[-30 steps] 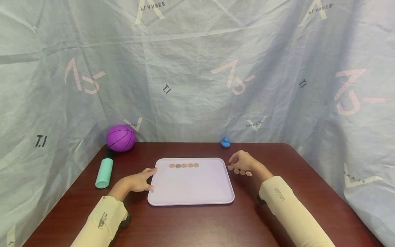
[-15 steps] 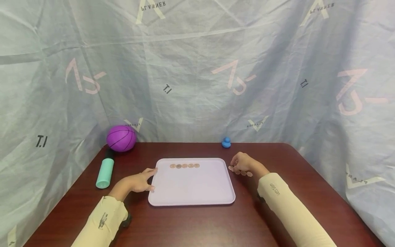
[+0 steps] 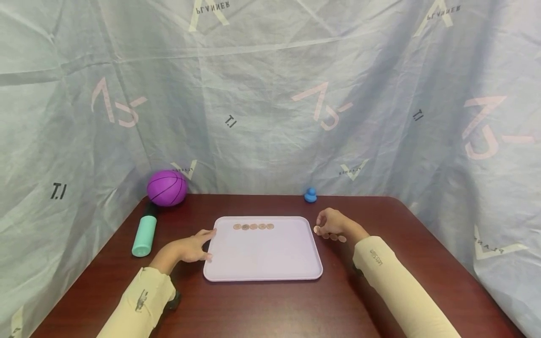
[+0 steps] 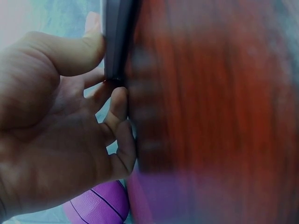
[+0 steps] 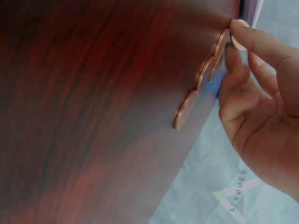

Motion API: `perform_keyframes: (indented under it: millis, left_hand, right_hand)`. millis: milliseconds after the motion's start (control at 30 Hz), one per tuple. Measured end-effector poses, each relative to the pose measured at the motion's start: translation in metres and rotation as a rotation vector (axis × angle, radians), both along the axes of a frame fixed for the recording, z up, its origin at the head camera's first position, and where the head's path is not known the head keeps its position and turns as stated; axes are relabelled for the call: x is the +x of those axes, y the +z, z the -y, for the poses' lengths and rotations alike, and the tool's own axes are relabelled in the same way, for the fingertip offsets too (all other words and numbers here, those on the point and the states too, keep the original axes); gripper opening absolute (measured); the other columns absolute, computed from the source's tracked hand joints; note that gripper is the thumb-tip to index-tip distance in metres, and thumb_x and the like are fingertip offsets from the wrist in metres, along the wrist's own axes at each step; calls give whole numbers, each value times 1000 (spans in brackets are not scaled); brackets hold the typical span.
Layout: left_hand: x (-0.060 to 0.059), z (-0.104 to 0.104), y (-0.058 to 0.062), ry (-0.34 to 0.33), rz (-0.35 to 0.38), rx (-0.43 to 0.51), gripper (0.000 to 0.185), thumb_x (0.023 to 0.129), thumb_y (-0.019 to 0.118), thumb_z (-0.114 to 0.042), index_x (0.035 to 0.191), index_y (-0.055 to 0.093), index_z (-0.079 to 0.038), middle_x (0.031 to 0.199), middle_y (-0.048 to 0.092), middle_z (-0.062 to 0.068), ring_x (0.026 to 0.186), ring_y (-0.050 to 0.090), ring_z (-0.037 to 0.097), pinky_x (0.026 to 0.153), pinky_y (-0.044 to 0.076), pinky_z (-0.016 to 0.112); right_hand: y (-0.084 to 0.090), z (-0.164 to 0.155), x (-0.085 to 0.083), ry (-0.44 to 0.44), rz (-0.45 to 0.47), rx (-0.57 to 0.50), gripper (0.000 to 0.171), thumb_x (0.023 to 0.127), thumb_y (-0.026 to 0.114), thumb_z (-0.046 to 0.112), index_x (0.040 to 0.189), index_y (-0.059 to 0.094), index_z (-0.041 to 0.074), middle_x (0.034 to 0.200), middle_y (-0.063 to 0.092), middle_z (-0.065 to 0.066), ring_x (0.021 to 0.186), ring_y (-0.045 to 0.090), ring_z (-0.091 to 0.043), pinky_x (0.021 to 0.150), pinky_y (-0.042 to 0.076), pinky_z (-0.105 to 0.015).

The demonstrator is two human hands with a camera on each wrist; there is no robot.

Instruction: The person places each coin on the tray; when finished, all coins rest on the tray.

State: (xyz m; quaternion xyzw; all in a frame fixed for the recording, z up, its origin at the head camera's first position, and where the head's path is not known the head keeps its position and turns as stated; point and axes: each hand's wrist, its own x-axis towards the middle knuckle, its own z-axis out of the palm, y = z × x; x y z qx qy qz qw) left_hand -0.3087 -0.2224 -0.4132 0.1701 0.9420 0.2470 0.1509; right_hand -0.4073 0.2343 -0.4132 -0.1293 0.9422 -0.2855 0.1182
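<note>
A small round copper coin (image 5: pixel 240 41) is pinched between the thumb and forefinger of the right hand (image 3: pixel 333 222), just off the right edge of the pale lilac rectangular plastic tray (image 3: pixel 262 263); in the right wrist view the coin sits at the fingertips, lifted slightly clear of the dark reddish-brown wooden tabletop (image 3: pixel 270 305). The other fingers of that hand are curled loosely beneath it. Beside it, a short row of loose copper coins (image 5: pixel 198 91) lies flat on the tabletop, running away from the tray towards the right cream sleeve (image 3: pixel 393 277); in the head view this row is partly hidden under the hand. On the tray itself, a neat line of five copper coins (image 3: pixel 253 226) lies along the far edge, touching or nearly touching one another. The left hand (image 3: pixel 188 248) rests at the left rim of the tray with its fingers fairly straight: the left wrist view shows the thumb laid over the top of the rim and the fingertips pressed against the edge from the side, steadying it rather than closing round it. Farther out, a mint-green cylindrical bottle with a dark cap (image 3: pixel 144 231) lies on its side near the left edge of the tabletop, with a purple toy basketball (image 3: pixel 166 188) just behind it in the back left corner. A small blue rubber duck (image 3: pixel 310 195) stands at the back edge, beyond the right hand. A crinkled pale blue-grey printed sheet (image 3: pixel 270 94) hangs around the tabletop.
</note>
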Motion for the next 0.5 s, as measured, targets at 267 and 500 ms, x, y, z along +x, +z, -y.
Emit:
perform_keyframes:
  millis: [267, 500]
  left_hand:
    - [1, -1, 1, -4, 1, 5, 85, 87, 74, -16, 154, 26, 2, 153, 28, 26, 138, 33, 47, 112, 27, 59]
    - [1, 0, 0, -5, 1, 2, 85, 86, 74, -16, 154, 26, 2, 153, 28, 25, 139, 32, 46, 112, 27, 59]
  right_hand:
    - [0, -1, 5, 6, 16, -26, 15, 86, 77, 12, 96, 67, 6, 69, 67, -8, 46, 52, -19, 41, 45, -32]
    - [1, 1, 9, 22, -32, 29, 12, 84, 78, 15, 91, 71, 7, 65, 67, -5, 44, 51, -17, 38, 43, -30]
